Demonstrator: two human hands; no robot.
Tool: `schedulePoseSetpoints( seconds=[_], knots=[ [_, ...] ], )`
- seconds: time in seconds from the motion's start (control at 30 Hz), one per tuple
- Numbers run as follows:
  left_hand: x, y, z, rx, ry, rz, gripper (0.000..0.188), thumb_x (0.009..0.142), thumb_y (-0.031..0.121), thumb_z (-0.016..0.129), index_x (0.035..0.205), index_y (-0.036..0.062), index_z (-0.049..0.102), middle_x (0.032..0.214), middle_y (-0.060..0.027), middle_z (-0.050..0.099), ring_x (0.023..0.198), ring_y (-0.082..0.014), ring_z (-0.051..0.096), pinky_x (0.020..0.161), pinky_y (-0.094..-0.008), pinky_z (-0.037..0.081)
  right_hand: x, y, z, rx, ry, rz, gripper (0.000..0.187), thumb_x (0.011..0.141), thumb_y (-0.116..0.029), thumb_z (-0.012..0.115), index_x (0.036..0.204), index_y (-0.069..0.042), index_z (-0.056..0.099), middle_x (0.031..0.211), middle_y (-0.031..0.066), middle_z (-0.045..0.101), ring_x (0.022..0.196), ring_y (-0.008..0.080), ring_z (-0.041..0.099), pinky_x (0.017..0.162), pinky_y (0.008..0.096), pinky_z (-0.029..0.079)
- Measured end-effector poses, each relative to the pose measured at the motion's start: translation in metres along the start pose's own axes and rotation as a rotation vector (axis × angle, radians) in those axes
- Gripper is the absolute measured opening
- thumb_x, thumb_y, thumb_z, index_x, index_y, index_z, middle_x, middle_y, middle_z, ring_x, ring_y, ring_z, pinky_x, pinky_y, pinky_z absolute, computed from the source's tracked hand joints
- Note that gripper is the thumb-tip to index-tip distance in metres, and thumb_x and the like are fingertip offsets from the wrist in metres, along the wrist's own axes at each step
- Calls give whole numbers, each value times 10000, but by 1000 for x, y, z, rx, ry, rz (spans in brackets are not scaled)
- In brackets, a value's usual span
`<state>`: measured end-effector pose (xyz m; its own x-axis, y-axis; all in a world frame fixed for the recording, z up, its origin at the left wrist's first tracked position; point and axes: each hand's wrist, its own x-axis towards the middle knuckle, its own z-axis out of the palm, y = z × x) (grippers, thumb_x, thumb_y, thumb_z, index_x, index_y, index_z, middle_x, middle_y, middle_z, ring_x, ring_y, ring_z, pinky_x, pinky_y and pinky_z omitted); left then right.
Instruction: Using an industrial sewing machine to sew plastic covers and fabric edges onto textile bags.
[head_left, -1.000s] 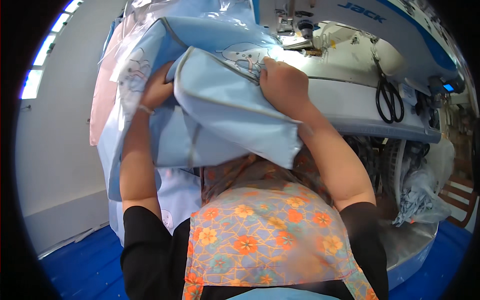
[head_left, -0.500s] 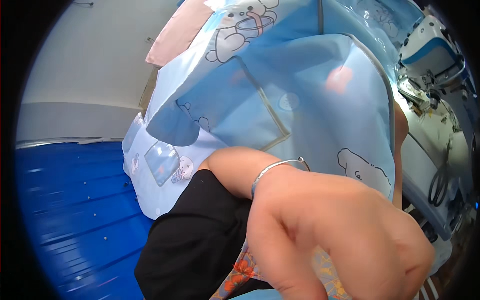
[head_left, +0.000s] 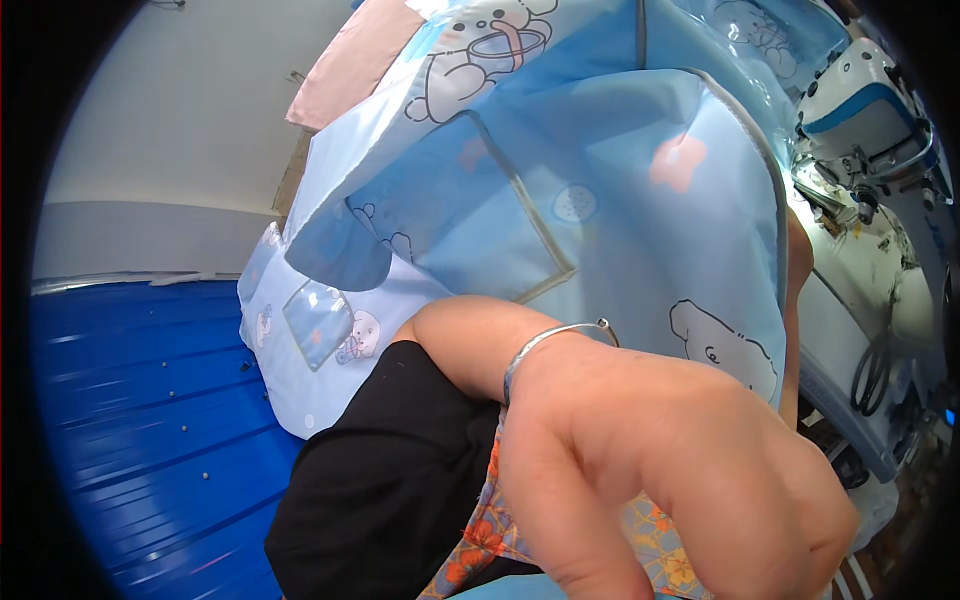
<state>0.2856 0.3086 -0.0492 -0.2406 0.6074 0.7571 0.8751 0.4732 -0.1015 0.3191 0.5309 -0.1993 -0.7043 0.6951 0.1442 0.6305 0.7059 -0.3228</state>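
My left hand (head_left: 690, 460), with a thin silver bangle (head_left: 530, 345) on its wrist, reaches in large at the lower right. Its fingers are curled downward, and their tips run past the lower edge, so what they grip is hidden. Through the gap between thumb and forefinger, orange and yellow flower-patterned cloth (head_left: 660, 530) shows. Behind the hand hangs a large sheet of light blue fabric (head_left: 640, 230) with cartoon animals and grey binding. A strip of bare skin (head_left: 798, 270) shows along the fabric's right edge; whose arm it is cannot be told. My right hand is not in view.
A white and blue sewing machine (head_left: 860, 110) stands at the far right on a pale table (head_left: 850, 290), with a coiled black cable (head_left: 875, 370). Pink fabric (head_left: 355, 60) lies at the upper left. Blue ridged flooring (head_left: 160, 430) has several small specks.
The left hand stays in nearly the same place, its knuckles shifted slightly left. The whole view has shifted a little, and the fabric hangs much as before.
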Motion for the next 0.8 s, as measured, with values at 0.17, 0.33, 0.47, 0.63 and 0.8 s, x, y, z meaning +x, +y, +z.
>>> schedulePoseSetpoints(
  seconds=[0.17, 0.33, 0.47, 0.63, 0.8],
  knots=[
    [13, -36, 15, -166, 114, 66, 245, 783, 220, 697, 986, 86, 665, 1049, -90, 641, 970, -285, 590, 842, -393, 460, -2, 10, -7, -31, -19, 40, 380, 920, -339, 566, 1259, -172, 599, 921, 99, 696, 804, 273, 684, 668, 396, 528],
    [43, -114, 92, -144, 125, 65, 302, 811, 235, 682, 1053, 56, 656, 1090, -142, 638, 1001, -324, 594, 879, -396, 464, -10, -2, -15, 41, 51, -112, 328, 848, -237, 654, 1144, -95, 660, 1075, 130, 641, 918, 297, 644, 728, 398, 520],
    [8, -150, 141, -155, -119, -169, 304, 860, 241, 652, 1083, 34, 648, 1141, -190, 626, 1014, -359, 595, 902, -424, 471, -19, 6, -20, 88, 260, -347, 382, 804, -192, 696, 1175, -111, 651, 1271, 181, 546, 1145, 357, 539, 935, 421, 460],
    [23, -193, 141, -251, 237, -138, 370, 804, 202, 709, 1117, 26, 619, 1135, -174, 622, 1052, -351, 602, 930, -421, 466, -28, -9, -29, 581, -32, -178, 460, 803, -100, 672, 1255, -169, 620, 1366, 176, 501, 1264, 364, 469, 1052, 448, 374],
    [39, -255, 173, -197, 99, -357, 487, 812, 264, 711, 1229, 51, 575, 1118, -156, 657, 1102, -317, 612, 948, -384, 463, -29, -9, -20, 230, 81, -422, 502, 803, -91, 618, 1280, -245, 599, 1412, 116, 482, 1320, 340, 437, 1103, 524, 288]
  ],
)
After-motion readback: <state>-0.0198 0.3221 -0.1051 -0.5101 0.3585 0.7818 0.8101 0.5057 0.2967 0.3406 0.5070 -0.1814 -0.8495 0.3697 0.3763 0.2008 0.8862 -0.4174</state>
